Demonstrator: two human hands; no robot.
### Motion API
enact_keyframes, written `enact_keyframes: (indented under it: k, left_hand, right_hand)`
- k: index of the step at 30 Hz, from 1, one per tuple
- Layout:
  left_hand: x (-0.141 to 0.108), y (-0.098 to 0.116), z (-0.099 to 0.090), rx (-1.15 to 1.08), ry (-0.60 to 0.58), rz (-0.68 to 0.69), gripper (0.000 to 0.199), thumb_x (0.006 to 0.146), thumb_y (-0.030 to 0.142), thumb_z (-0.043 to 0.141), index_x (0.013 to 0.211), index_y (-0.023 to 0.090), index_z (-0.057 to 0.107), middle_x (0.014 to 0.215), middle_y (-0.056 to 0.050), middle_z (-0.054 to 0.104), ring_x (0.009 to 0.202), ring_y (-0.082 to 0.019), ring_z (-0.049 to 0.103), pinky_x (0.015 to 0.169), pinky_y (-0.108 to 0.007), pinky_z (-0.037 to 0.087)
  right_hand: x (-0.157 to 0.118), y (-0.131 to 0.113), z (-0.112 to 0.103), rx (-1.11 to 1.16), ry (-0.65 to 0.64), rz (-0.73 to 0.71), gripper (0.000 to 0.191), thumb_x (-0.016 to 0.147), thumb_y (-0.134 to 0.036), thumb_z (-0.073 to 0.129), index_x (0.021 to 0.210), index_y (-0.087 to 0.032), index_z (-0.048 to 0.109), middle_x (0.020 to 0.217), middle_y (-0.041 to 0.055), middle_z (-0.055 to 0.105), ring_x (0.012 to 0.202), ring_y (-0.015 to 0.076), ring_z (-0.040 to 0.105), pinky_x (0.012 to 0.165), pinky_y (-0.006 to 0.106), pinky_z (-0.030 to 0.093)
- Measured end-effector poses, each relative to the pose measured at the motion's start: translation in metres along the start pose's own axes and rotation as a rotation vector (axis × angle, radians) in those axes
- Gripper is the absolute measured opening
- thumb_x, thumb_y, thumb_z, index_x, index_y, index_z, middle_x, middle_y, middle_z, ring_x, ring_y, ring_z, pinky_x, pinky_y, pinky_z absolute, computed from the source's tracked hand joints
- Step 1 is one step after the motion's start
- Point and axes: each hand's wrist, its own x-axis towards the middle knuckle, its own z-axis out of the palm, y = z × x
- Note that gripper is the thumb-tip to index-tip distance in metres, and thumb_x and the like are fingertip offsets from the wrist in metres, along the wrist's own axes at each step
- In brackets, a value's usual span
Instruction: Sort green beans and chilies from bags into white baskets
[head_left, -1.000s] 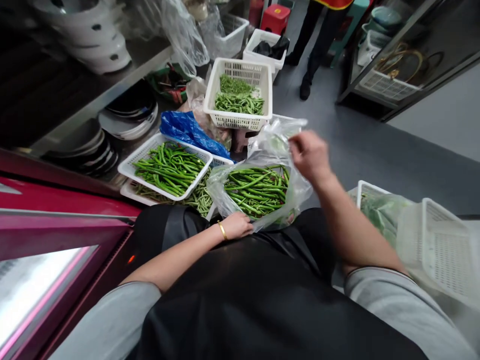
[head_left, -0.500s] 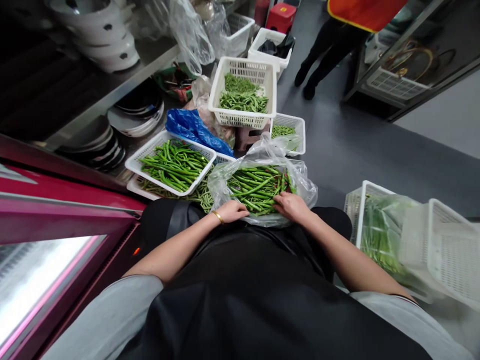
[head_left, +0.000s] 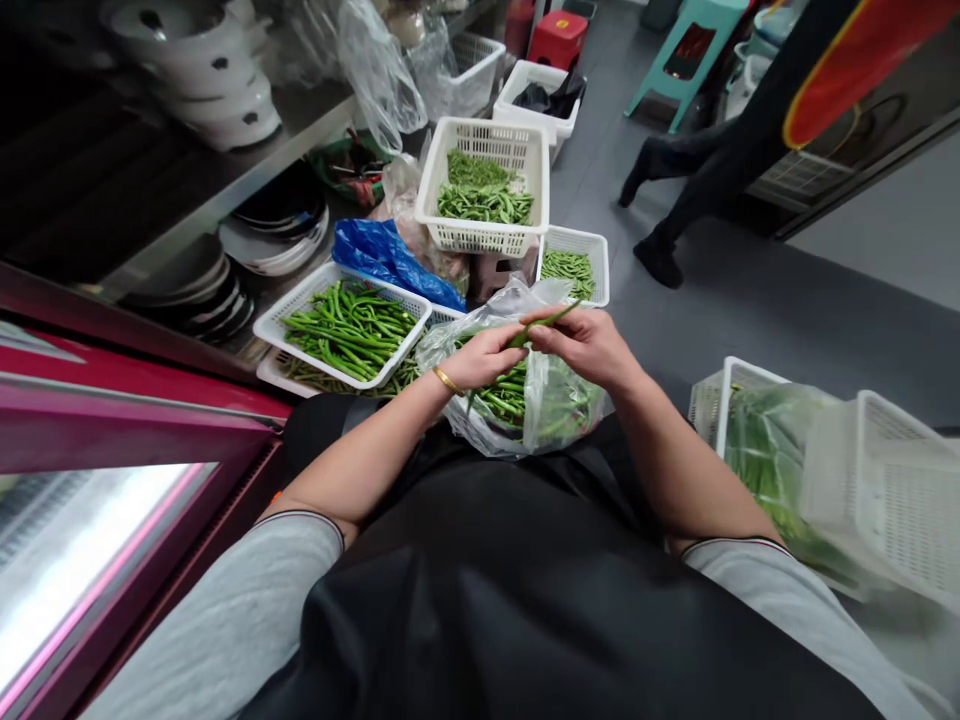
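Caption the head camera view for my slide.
Left hand and right hand hold green beans above a clear plastic bag.

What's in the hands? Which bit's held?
A slim green pod; the left hand and right hand pinch it behind its far tip, which pokes out. Its other end is unclear.

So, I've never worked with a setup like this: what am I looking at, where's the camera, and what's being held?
There's no machine here, just a person's two bare hands. The one camera is worn on the head, looking forward and down. The left hand, with a gold bracelet at its wrist, and the right hand hold a green bean between them, above a clear plastic bag of beans. A white tray of beans sits left of the bag. What supports the bag is hidden.
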Motion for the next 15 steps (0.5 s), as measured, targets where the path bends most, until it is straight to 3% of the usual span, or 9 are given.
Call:
enact_keyframes:
  k: [3,7,9,12,13,15]
  left_hand:
    - [-0.013,0.004,0.002,-0.029,-0.065,-0.131,0.008,0.085,0.021,0.056,0.088,0.015,0.056,0.053,0.007,0.045,0.042,-0.006,0.037,0.043,-0.018,0.031]
    - [-0.026,-0.012,0.015,-0.179,-0.046,-0.432,0.012,0.087,0.019,0.053,0.076,0.017,0.048,0.047,0.008,0.042,0.032,-0.004,0.030,0.035,-0.018,0.022]
    - [-0.027,-0.026,0.015,-0.209,0.055,-0.519,0.014,0.087,0.016,0.052,0.074,0.017,0.046,0.045,0.008,0.042,0.030,-0.004,0.029,0.033,-0.017,0.021]
    - [-0.022,-0.047,0.003,-0.238,0.302,-0.563,0.015,0.084,0.013,0.054,0.074,0.018,0.044,0.044,0.010,0.039,0.031,-0.005,0.036,0.035,-0.016,0.026]
    - [-0.019,-0.053,-0.003,-0.243,0.353,-0.579,0.015,0.083,0.013,0.056,0.075,0.018,0.044,0.046,0.010,0.040,0.033,-0.006,0.041,0.037,-0.016,0.030]
    - [-0.015,-0.065,-0.011,-0.214,0.386,-0.612,0.013,0.079,0.012,0.058,0.075,0.017,0.047,0.051,0.008,0.046,0.041,-0.008,0.051,0.041,-0.017,0.038]
  right_hand:
    - [-0.003,0.007,-0.003,-0.290,0.028,0.002,0.029,0.088,-0.041,0.056,0.097,-0.021,0.073,0.091,0.0059,0.071,0.085,0.0207,0.064,0.078,0.029,0.048]
    - [0.004,0.028,0.020,-0.719,0.121,0.224,0.040,0.097,-0.031,0.040,0.128,-0.020,0.062,0.108,0.0129,0.069,0.094,0.0238,0.065,0.080,0.030,0.046]
    - [0.009,0.040,0.040,-0.797,-0.047,0.298,0.045,0.097,-0.034,0.041,0.137,-0.017,0.053,0.114,0.0155,0.068,0.098,0.0252,0.065,0.081,0.030,0.046]
    - [0.008,0.058,0.061,-0.828,-0.500,0.342,0.047,0.093,-0.036,0.052,0.134,-0.012,0.053,0.118,0.0176,0.067,0.108,0.0254,0.063,0.088,0.030,0.047]
    - [0.003,0.064,0.061,-0.849,-0.614,0.379,0.042,0.092,-0.032,0.054,0.128,-0.011,0.058,0.117,0.0190,0.068,0.109,0.0258,0.063,0.089,0.030,0.047]
    - [-0.011,0.077,0.048,-0.917,-0.704,0.487,0.032,0.089,-0.023,0.056,0.116,-0.007,0.065,0.113,0.0236,0.068,0.108,0.0282,0.065,0.089,0.032,0.048]
